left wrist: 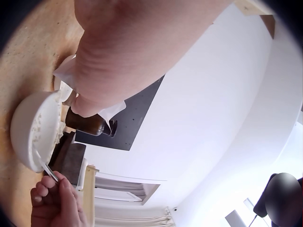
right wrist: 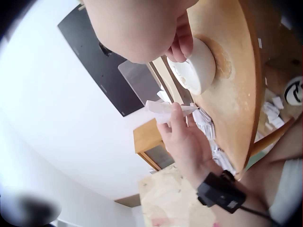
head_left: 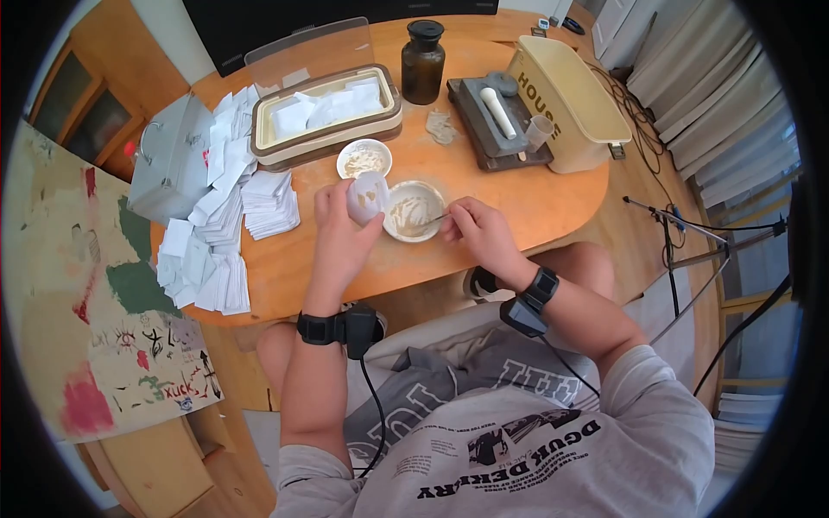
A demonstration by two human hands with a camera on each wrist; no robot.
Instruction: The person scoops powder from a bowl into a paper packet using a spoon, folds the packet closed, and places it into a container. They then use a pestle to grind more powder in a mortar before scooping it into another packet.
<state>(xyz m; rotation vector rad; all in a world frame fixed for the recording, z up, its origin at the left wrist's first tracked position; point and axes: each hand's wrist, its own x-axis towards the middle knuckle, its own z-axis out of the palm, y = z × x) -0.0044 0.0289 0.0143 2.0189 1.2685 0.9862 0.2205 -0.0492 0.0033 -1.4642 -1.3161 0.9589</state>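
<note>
My left hand (head_left: 338, 226) holds a thin white paper pouch (head_left: 367, 195) between thumb and fingers, and brownish bits show in it. This hand is close to the left rim of a white bowl (head_left: 399, 235) whose inside is smeared with pale, pasty mix. My right hand (head_left: 480, 231) pinches the handle of a slim metal utensil (left wrist: 46, 168) that slants down into the bowl, its far end in the mix. Behind the left hand sits a smaller white bowl (head_left: 363, 145) with similar pale contents.
Stacks of white paper packets (head_left: 269, 204) lie left, beside a grey metal box (head_left: 170, 160). A cream-and-brown bin (head_left: 328, 138) holds more packets. Farther back stand a dark jar (head_left: 423, 65), a grey tray (head_left: 505, 160) with a white pestle (head_left: 498, 112) and a cream container (head_left: 596, 121).
</note>
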